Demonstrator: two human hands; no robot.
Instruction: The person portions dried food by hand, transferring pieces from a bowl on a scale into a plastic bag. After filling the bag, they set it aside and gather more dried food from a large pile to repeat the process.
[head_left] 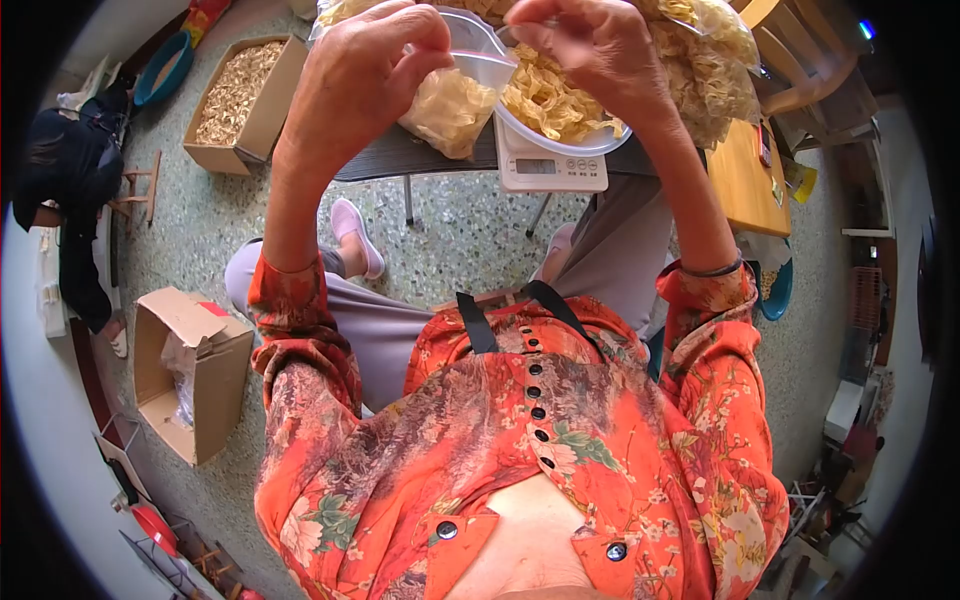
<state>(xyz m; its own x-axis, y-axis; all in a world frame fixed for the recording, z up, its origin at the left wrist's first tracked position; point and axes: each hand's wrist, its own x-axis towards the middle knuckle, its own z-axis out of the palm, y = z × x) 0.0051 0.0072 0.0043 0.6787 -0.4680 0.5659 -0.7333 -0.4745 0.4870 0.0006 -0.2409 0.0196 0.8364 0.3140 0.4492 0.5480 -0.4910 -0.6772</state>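
Note:
My left hand (375, 65) is closed on a clear zip bag (455, 105), its fingers pinching the upper edge. Pale yellow dried flakes fill the bag's lower part. Close by on the right, my right hand (600, 50) has curled fingers, slightly blurred; what they hold, if anything, I cannot make out. Below it, a clear plastic bowl (600, 143) of yellow dried flakes (550, 95) rests on a white digital scale (555, 175). The figures on its display are too faint to read.
Large bags of flakes (705, 75) lie beyond my right hand. A wooden table (740, 185) stands at right. On the floor at left are a carton of dried pieces (235, 95) and an open cardboard box (215, 385). Another person (75, 190) is at far left.

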